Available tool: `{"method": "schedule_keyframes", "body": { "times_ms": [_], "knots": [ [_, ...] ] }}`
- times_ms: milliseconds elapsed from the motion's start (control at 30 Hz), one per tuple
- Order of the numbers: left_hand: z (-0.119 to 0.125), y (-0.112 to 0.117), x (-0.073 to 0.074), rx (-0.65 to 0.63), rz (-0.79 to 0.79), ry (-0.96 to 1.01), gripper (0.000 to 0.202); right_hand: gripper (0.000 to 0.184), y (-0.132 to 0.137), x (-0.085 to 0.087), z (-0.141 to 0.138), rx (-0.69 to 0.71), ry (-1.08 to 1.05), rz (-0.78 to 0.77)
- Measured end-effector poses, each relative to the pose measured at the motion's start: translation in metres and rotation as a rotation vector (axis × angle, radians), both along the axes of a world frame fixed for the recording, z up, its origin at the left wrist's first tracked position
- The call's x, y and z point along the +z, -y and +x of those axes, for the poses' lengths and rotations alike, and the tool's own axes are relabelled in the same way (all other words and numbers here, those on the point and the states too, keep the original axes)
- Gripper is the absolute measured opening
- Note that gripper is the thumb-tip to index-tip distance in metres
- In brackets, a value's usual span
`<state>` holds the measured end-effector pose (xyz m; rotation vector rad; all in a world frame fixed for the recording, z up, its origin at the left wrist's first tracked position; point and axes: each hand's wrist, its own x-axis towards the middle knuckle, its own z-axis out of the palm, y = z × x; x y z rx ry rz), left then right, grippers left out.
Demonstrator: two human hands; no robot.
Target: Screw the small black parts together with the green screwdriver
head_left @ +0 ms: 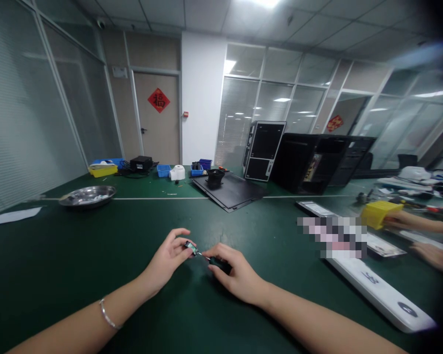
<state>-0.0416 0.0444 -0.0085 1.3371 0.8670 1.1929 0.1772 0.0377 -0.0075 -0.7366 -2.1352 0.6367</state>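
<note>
My left hand (170, 253) pinches a small dark part (190, 247) with a greenish face between thumb and fingertips, just above the green table (96, 246). My right hand (232, 273) is closed round the black handle of a small screwdriver (216, 263), whose thin metal tip touches the part. A silver bracelet sits on my left wrist. Both forearms rest low over the table's near edge.
A metal dish (87, 196) lies at the far left, a black panel (231, 191) with a dark fan on it in the middle, computer cases (306, 160) behind. Another person's hands (409, 221) hold a yellow bin (377, 214) at right, near a long white panel (376, 290).
</note>
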Motion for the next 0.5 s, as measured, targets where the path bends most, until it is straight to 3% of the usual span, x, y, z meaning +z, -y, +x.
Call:
{"method": "schedule_keyframes", "body": {
  "times_ms": [200, 500],
  "knots": [
    [-0.0012, -0.0028, -0.0020, -0.018, 0.090, -0.144, 0.021, 0.027, -0.0002, 0.0006, -0.0004, -0.002, -0.001, 0.004],
    [-0.0031, -0.0013, -0.0020, 0.011, 0.186, -0.217, 0.017, 0.024, -0.0002, 0.0008, 0.0005, 0.020, -0.024, -0.001]
  ]
}}
